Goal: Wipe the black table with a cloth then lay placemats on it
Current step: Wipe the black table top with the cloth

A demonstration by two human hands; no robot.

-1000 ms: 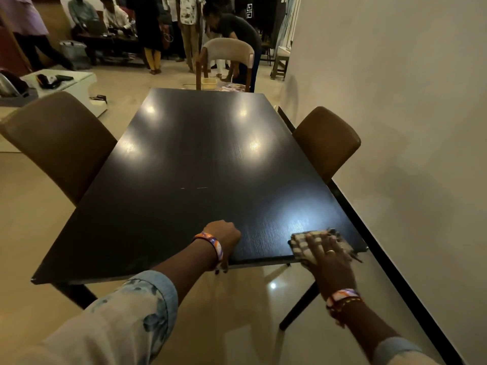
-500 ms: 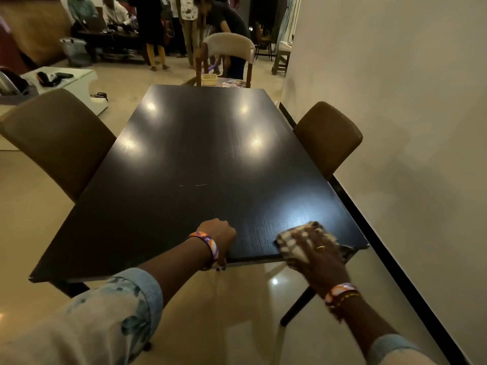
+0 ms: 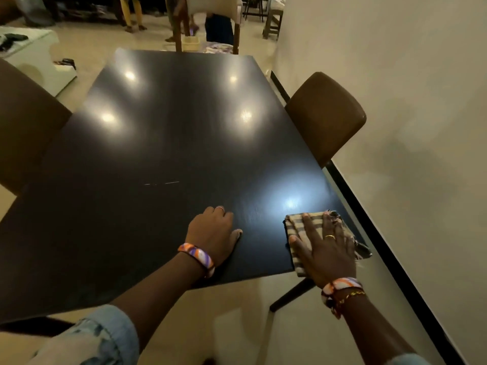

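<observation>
Now my left hand (image 3: pixel 214 233) has slid up onto the surface (image 3: pixel 158 143), fingers loosely curled — right hand (image 3: pixel 325 248) still flat on the cloth (image 3: pixel 296 226).

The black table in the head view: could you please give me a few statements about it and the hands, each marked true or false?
1. The right hand lies flat on the checked cloth, fingers spread. True.
2. The cloth sits at the table's far end, near the pale chair. False: it is at the near right corner of the black table, partly overhanging the near edge.
3. The left hand rests on the tabletop and holds nothing. True.
4. Placemats are already laid on the table. False: none show on it.
5. A brown chair stands between the table's right side and the wall. True.
6. The left hand touches the cloth. False: bare tabletop shows between them.
</observation>
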